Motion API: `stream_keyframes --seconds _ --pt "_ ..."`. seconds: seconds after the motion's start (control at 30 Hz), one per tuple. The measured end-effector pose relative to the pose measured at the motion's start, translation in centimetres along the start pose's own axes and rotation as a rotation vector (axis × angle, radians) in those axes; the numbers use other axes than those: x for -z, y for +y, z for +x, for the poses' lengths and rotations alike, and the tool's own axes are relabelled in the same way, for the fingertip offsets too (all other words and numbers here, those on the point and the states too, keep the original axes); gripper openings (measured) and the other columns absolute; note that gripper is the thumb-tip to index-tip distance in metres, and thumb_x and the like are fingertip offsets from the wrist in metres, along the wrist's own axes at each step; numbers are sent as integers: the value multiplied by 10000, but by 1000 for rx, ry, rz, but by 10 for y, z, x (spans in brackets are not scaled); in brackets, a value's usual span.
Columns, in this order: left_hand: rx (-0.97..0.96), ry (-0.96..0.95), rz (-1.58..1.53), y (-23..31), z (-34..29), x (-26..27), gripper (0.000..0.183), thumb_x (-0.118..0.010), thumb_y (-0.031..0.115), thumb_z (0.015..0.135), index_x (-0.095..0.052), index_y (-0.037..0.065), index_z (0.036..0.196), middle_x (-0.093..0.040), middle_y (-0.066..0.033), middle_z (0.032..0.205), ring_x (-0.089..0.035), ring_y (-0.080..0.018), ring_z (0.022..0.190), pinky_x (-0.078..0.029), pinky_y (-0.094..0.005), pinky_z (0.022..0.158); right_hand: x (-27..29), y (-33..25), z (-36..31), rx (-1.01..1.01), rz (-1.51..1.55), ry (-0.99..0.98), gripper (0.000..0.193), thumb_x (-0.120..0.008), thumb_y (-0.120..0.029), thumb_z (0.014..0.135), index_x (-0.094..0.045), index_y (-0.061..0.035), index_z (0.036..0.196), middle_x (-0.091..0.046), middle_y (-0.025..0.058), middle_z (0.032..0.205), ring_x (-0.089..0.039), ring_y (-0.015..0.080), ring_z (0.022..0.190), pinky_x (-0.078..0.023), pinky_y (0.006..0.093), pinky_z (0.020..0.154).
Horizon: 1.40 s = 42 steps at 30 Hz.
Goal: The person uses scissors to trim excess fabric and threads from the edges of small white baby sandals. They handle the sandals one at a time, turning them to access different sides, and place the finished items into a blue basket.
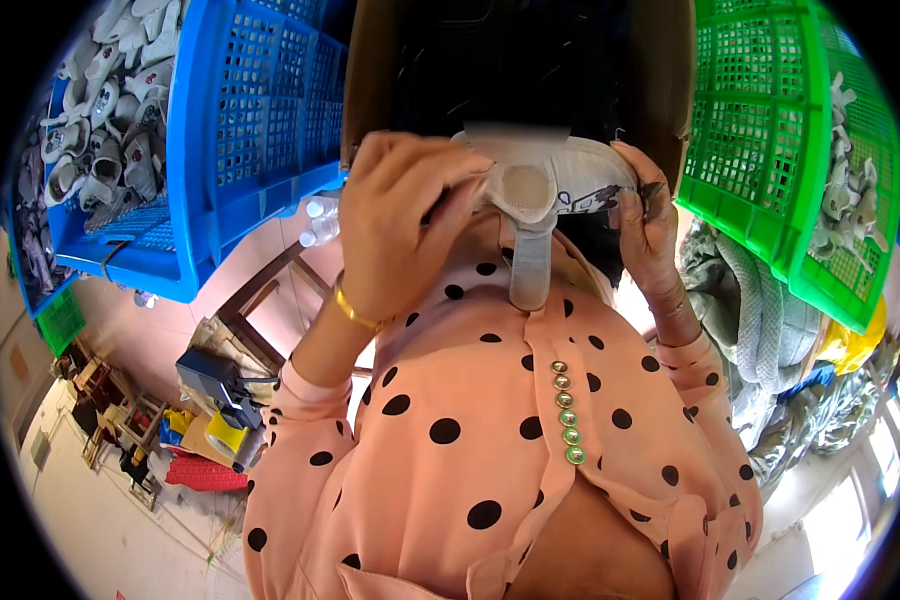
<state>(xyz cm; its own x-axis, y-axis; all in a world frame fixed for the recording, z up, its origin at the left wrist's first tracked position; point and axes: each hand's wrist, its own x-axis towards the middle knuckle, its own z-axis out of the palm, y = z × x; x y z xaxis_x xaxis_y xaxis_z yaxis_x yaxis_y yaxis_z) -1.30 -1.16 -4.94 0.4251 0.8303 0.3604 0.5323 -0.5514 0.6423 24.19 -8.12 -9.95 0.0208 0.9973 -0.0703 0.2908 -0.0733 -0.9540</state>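
Note:
A pale grey shoe upper point(582, 170) with a dark printed pattern and a round opening is held in front of me, its strap point(531, 270) hanging down. My right hand point(652, 215) is closed on the upper's right end, thumb in front and fingers behind. At its left end, my left hand point(410, 215) has its fingers bent and closed on the edge; the fingertips are partly hidden. A blurred, light grey, flat-looking part point(515, 143) lies across the upper's top edge; I cannot make out what it is.
Behind the upper is a dark, box-like opening with a brown side wall point(370, 80). To the left, a blue plastic crate point(195, 150) holds many similar uppers point(105, 165). To the right, a green crate point(745, 130) stands beside small pale pieces point(850, 200); grey fabric point(755, 310) is heaped below.

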Motion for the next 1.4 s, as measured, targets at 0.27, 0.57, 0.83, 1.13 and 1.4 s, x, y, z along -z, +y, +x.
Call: stream_keyframes --seconds 0.27,0.57,0.83,1.13,1.4 --pt "-12 -210 -28 -31 -20 -50 162 -733 117 754 -729 97 914 -687 -26 885 -596 -216 857 -500 -320 738 -11 22 -28 51 -283 -63 384 -531 -12 902 -497 -12 1285 -620 132 1205 -600 235 827 -470 313 738" --pt "-128 -136 18 -35 -29 -90 98 -718 81 740 -698 85 836 -681 -33 850 -621 -204 779 -504 -304 700 21 6 -17 43 -619 -58 439 -618 -373 891 -535 -48 1174 -671 94 829 -662 245 694 -523 321 608" --pt "-142 -80 22 -36 -30 -99 93 -692 64 726 -651 78 808 -642 -23 820 -592 -197 753 -501 -292 654 12 -20 36 261 -1076 -451 402 -597 -425 879 -557 -45 755 -559 111 545 -587 294 511 -451 363 463" --pt "-51 -89 -42 -34 -31 -101 122 -680 2 738 -627 58 832 -645 -33 843 -602 -226 772 -504 -307 648 7 -13 62 407 -1105 -609 422 -562 -439 886 -603 -49 729 -548 99 546 -579 289 528 -453 376 492" --pt "-28 -104 -39 -33 -30 -100 115 -678 4 743 -632 65 829 -648 -26 842 -604 -221 767 -507 -305 627 3 -14 69 427 -1098 -650 395 -559 -420 885 -635 -73 714 -570 88 583 -604 267 607 -469 368 547"
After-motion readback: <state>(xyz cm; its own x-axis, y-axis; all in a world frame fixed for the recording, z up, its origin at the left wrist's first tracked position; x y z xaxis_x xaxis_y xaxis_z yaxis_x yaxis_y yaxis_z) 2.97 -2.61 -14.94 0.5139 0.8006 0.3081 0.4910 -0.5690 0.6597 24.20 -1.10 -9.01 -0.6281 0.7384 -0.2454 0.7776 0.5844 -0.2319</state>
